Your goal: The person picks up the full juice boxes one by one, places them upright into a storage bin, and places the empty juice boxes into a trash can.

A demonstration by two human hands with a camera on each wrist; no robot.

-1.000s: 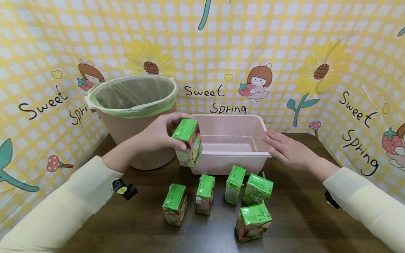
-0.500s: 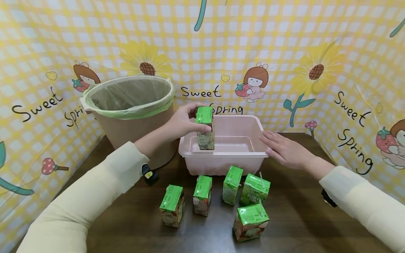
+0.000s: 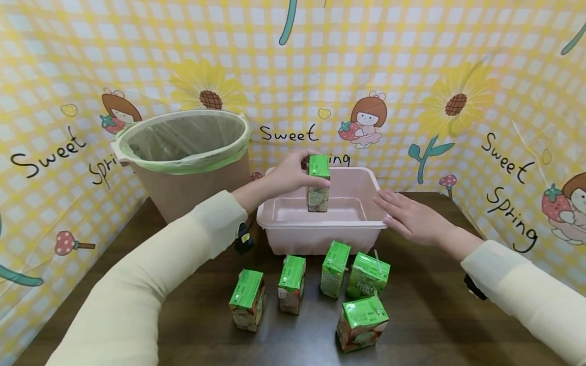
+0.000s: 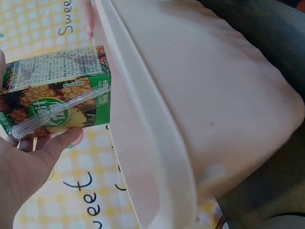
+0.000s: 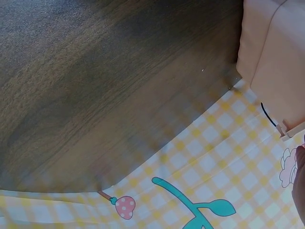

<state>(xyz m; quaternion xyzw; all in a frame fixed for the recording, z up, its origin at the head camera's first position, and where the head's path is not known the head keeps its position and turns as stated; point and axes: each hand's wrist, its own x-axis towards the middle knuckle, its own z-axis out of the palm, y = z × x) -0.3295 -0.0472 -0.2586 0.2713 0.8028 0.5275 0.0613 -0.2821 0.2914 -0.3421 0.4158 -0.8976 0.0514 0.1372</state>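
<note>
My left hand [image 3: 293,173] grips a juice box [image 3: 318,195] by its sides, thumb across the near face. The box is upright with a green top and overlaps the inside of the pink plastic bin [image 3: 325,239] in the head view. In the left wrist view, pineapple pictures and a wrapped straw [image 4: 62,112] show on the juice box [image 4: 52,71], beside the bin's pale rim [image 4: 157,109]. My right hand [image 3: 412,217] has its fingers straight, fingertips right at the bin's right rim. Only a sliver of that hand shows in the right wrist view.
Several more green-topped juice boxes [image 3: 291,284] stand on the dark wooden table [image 3: 192,325] in front of the bin; two at the right have straws sticking up. A lined trash can [image 3: 192,193] stands at the back left. Checked cloth [image 3: 284,76] surrounds the table.
My left hand has carried the juice box rightward, from the bin's left front corner to over its middle. The box has turned its narrow side to the head camera. My right hand stays put.
</note>
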